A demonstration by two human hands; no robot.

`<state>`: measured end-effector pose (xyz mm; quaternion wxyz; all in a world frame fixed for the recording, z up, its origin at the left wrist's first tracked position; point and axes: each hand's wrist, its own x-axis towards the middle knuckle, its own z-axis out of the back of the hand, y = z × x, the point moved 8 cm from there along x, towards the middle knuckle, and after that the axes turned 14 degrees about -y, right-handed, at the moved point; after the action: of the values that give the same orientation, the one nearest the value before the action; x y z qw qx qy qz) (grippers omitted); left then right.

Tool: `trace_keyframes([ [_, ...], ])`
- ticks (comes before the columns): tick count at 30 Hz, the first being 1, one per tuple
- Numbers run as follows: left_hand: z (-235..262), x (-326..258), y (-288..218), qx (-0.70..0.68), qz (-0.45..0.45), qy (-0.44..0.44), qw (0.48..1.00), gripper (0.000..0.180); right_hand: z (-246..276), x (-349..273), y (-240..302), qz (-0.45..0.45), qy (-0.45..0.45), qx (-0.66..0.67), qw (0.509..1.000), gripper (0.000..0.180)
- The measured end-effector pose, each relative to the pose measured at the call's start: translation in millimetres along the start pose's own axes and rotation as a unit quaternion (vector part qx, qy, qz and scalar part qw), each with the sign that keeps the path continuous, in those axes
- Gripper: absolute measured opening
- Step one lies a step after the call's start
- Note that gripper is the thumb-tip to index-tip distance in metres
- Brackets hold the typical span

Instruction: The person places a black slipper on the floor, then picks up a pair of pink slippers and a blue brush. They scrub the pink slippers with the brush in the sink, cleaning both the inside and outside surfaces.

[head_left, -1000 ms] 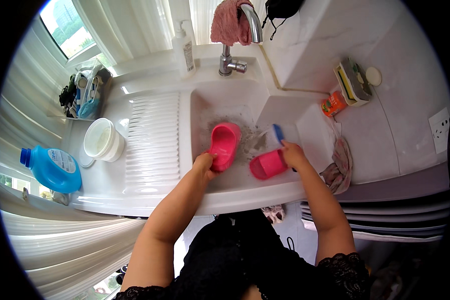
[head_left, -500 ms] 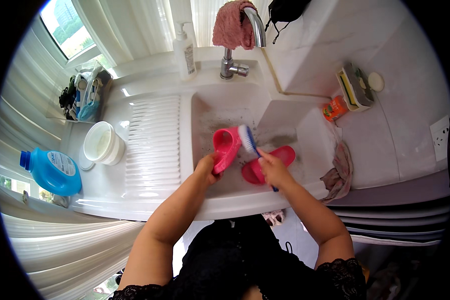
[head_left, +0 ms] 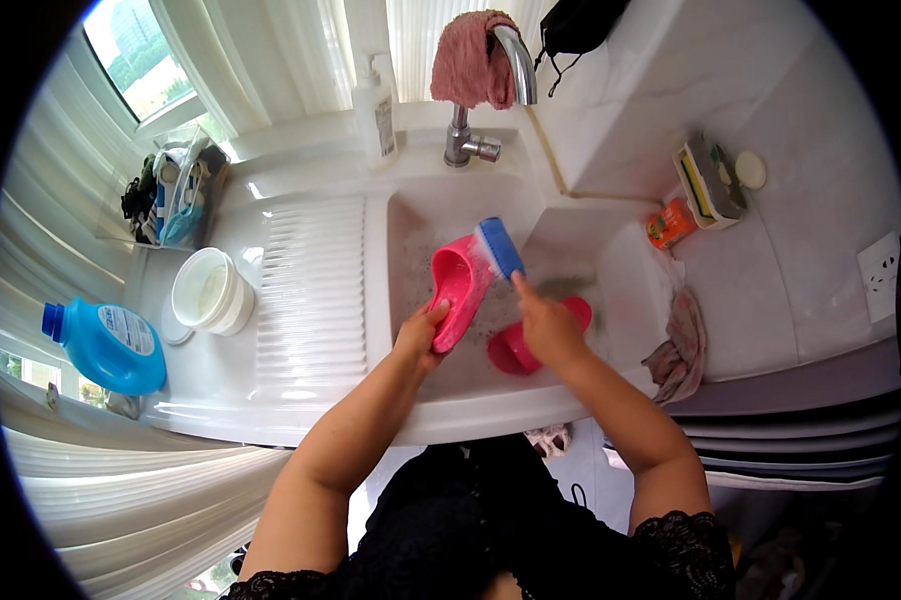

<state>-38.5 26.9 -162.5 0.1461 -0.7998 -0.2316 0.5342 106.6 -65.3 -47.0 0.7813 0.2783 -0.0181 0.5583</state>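
My left hand [head_left: 425,333] grips the heel end of a pink slipper [head_left: 462,300], holding it tilted above the sink [head_left: 422,200]. In my right hand [head_left: 553,328] is a blue scrubbing brush [head_left: 498,247], its white bristles against the slipper's right side near the toe strap. The index finger lies along the brush, and the palm hides most of its handle. Below my right hand, a second pink slipper [head_left: 511,352] rests on the bottom of the sink, partly covered by that hand. Suds and dark specks lie on the wet basin.
A ribbed washboard [head_left: 311,290] adjoins the basin's left side. Left of it stand a white tub [head_left: 213,292] and a blue detergent bottle [head_left: 105,347]. Behind are a pump bottle [head_left: 374,118] and a tap [head_left: 458,140] draped with a pink cloth [head_left: 473,62]. A wet rag [head_left: 679,350] hangs at right.
The brush has turned so its blue back faces up, and its head has shifted up along the slipper's side. The held slipper has tipped slightly, with my left thumb now on its inside.
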Motion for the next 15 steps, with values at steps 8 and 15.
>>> trace_keyframes([
  [8,1.6,2.6,0.3,-0.024,-0.013,0.02,0.999,0.037,-5.5,-2.1,-6.0,0.002,0.009,-0.037,0.999,0.052],
  [15,-2.9,-10.9,-31.2,0.113,-0.284,-0.005,0.952,0.044,-0.8,-13.5,28.8,0.019,0.077,-0.027,0.996,0.043],
])
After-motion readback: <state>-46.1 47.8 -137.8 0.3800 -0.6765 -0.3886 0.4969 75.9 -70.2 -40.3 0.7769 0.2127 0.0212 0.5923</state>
